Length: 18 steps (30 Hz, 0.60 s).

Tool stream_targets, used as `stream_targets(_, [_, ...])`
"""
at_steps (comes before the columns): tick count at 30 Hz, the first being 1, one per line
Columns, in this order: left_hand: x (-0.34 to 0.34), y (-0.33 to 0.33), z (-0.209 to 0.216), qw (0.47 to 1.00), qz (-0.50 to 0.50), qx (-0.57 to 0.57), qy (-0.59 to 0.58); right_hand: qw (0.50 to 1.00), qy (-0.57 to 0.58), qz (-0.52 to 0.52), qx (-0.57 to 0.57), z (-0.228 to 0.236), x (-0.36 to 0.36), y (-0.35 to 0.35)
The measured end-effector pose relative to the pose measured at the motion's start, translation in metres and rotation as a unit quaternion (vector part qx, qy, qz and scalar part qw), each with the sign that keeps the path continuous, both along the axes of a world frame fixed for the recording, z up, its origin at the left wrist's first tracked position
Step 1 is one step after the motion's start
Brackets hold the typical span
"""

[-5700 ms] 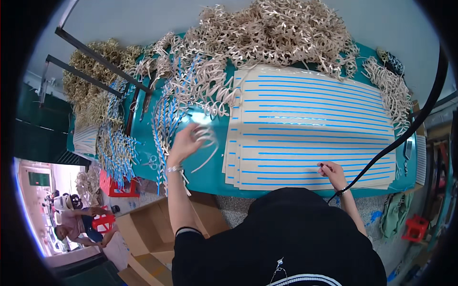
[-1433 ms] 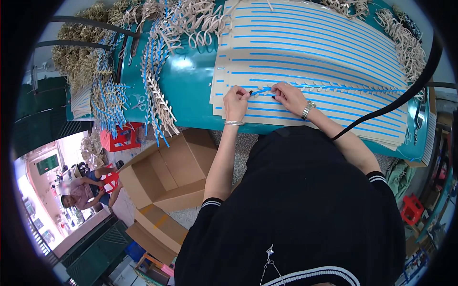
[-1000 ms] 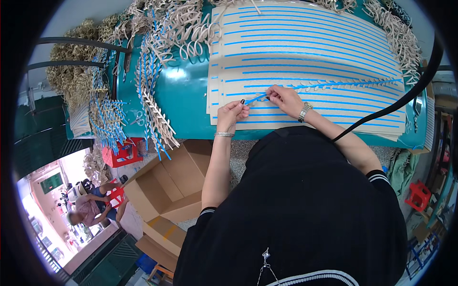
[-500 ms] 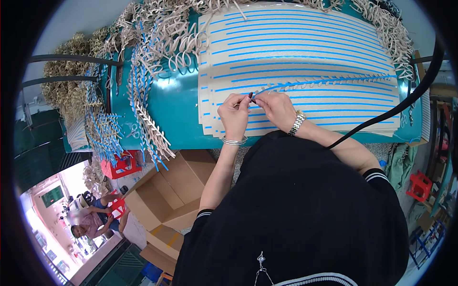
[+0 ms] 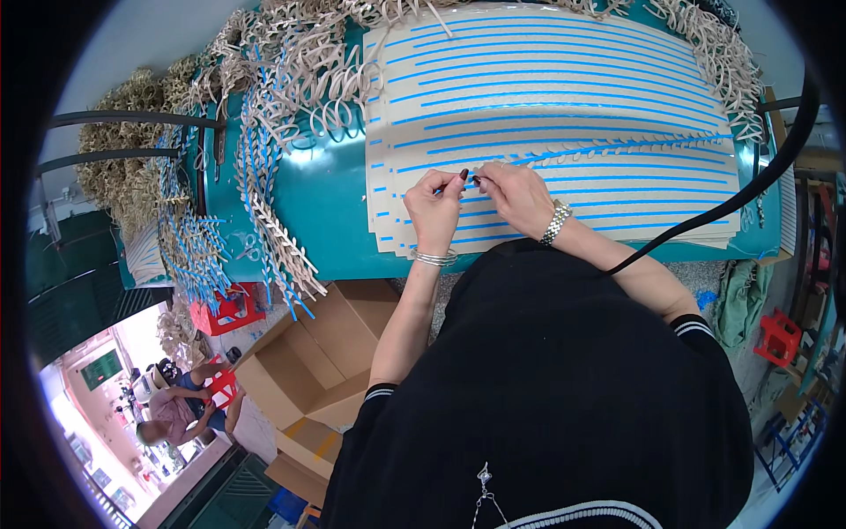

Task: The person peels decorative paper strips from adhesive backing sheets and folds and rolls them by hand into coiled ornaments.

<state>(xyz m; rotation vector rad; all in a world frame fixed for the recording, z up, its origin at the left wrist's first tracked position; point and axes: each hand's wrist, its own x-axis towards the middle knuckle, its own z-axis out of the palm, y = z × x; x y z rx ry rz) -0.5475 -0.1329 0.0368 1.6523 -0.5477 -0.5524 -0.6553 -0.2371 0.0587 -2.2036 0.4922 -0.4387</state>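
A braided beige-and-blue strip (image 5: 608, 152) lies across a stack of beige sheets with blue stripes (image 5: 564, 93) on the green table. Its left end runs to the fingertips of my right hand (image 5: 518, 198), which is closed in a pinch on it. Close by on the left, my left hand (image 5: 434, 212) is also pinched, its fingertips a short way from those of the right. Whatever sits between the left fingers is too small to make out. Both hands hover over the lower left part of the stack.
Braided strips (image 5: 260, 185) hang over the table's front edge at left, and curly beige strips (image 5: 326, 66) pile up behind. A black cable (image 5: 723, 207) arcs across the right. Below stands an open cardboard box (image 5: 317, 353); a person (image 5: 181, 410) sits beyond it.
My right hand has shifted slightly right, and the gap between the two hands' fingertips is a little wider. The braid's left end has moved a bit.
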Motion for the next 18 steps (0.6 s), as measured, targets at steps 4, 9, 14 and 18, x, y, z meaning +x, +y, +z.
stream_targets(4, [-0.003, -0.001, 0.000, 0.999, 0.022, 0.008, 0.043, 0.997, -0.011, -0.001, -0.076, 0.007, 0.002, 0.001])
stream_targets(9, [-0.005, -0.006, 0.007, 0.990, 0.025, 0.020, 0.136, 1.000, -0.001, 0.013, -0.026, -0.003, 0.002, 0.001])
stream_targets(14, [-0.003, -0.007, 0.007, 0.991, 0.013, 0.034, 0.127, 0.999, -0.005, 0.021, 0.045, -0.004, 0.003, 0.002])
stream_targets(18, [-0.002, -0.007, 0.002, 0.990, 0.014, 0.016, 0.141, 0.993, -0.006, 0.012, 0.119, -0.005, 0.004, 0.001])
